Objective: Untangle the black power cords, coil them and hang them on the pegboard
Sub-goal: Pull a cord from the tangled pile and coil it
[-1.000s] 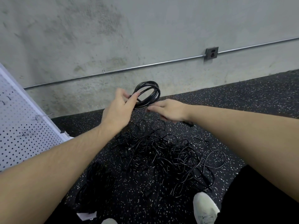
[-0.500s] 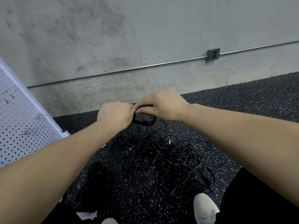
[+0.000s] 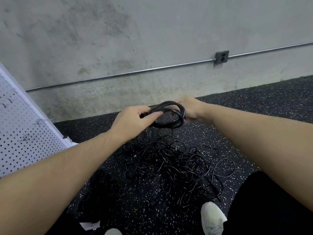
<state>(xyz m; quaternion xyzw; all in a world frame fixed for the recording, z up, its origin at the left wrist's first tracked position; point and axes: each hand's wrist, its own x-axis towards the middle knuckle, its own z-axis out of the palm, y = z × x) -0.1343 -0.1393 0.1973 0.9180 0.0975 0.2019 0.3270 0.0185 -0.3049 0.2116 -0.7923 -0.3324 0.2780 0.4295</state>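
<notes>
Pegboard (image 3: pixel 25 133) far left of hands, hooks on it bare. Left hand (image 3: pixel 130 122) grips left side of coil (image 3: pixel 169 114), thumb over loops. Right hand (image 3: pixel 189 109) holds right side of coil; its fingers mostly hidden behind loops. Coil in air between hands, above tangle (image 3: pixel 172 167) on floor. Step, I judge: coiling one cord. Next: secure loops, carry coil left to free hook.

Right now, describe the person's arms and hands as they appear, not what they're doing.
Both forearms are bare with no sleeves in view. The left hand and right hand show no gloves, rings, watch or markings.
</notes>
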